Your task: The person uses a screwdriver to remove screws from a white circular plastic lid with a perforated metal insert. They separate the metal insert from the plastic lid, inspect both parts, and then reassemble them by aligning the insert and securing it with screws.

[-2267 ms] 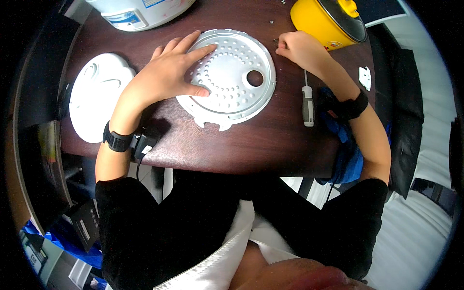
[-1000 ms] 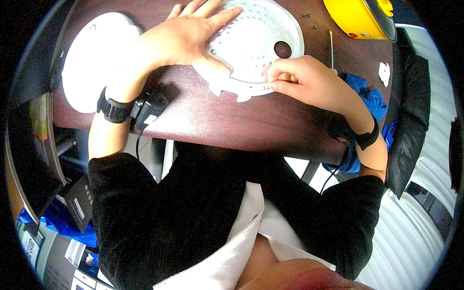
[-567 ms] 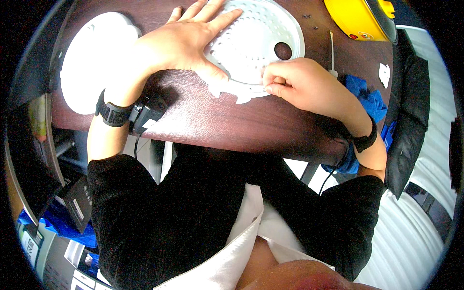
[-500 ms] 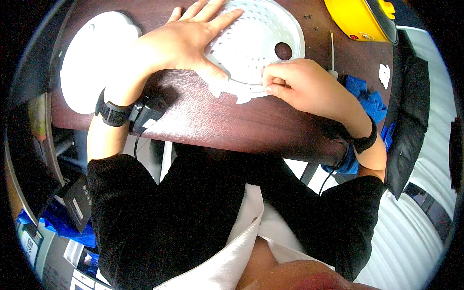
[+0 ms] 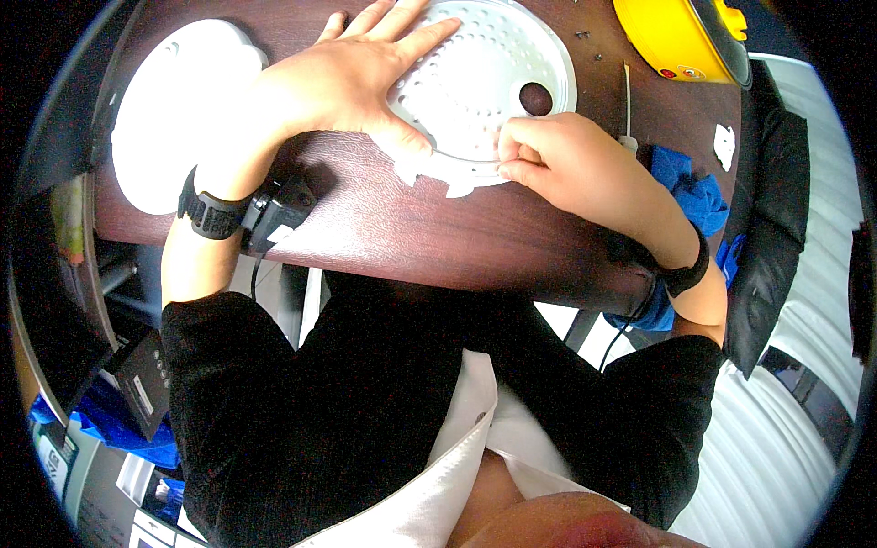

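Observation:
A round white plate (image 5: 470, 68) with rows of small bumps or holes, and one larger round opening, lies on the dark wooden table. Spread flat across its left side is my left hand (image 5: 338, 82), fingers apart, thumb at the near rim. My right hand (image 5: 571, 164) has its thumb and bent forefinger pinched together at the plate's near right rim. What lies between those fingertips is too small to make out. White tabs (image 5: 461, 189) jut out beneath the near rim. A thin dark line runs along that rim toward the pinch.
A smooth white disc (image 5: 178, 119) lies at the left. At the back right stands a yellow appliance (image 5: 671, 41), with small dark bits (image 5: 582, 35) nearby. Right of my hand are a thin stick-like tool (image 5: 628, 105), blue cloth (image 5: 699, 196) and a white scrap (image 5: 723, 148). A black corded device (image 5: 285, 205) sits by my left wrist.
Hardly anything differs. My right hand has shifted very slightly at the rim, while my left hand stays flat on the plate.

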Tool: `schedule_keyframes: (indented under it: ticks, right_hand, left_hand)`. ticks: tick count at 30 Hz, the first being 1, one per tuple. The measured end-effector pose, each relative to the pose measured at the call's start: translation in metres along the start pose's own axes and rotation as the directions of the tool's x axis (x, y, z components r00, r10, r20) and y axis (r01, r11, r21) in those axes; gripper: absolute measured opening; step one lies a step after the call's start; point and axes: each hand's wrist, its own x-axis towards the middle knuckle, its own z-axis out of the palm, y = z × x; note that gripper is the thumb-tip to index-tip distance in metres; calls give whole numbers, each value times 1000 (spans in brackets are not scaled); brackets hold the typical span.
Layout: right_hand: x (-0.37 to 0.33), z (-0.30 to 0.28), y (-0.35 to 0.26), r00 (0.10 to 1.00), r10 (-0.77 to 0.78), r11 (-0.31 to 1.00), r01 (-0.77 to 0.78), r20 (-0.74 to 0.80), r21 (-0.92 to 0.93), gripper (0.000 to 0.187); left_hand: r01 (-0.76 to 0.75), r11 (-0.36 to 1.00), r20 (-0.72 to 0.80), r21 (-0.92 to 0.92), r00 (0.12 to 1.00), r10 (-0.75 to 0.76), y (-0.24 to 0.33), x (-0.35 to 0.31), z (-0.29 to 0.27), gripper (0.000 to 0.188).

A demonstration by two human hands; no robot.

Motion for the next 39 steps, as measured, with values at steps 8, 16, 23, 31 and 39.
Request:
schedule_keyframes:
  ticks: [8,16,23,31,39]
  right_hand:
    - [-13,12,-2,944,-295,887,214,-146,-409,9]
    - [-17,12,-7,930,-348,824,242,-120,-513,7]
    - [-20,13,-9,909,-406,752,276,-92,-598,5]
    - [-17,16,-13,895,-440,718,297,-79,-629,6]
    - [-12,17,-17,924,-377,760,267,-67,-593,6]
  left_hand:
    - [-59,998,-62,-33,996,57,-5,-1,7,122]
    - [-52,998,-52,-31,997,50,-5,-1,6,123]
    - [-20,999,-41,-43,999,19,11,-12,-9,122]
    - [-22,999,-26,-29,999,21,-4,-1,4,122]
    - [-9,999,-36,-50,999,7,16,-17,-13,123]
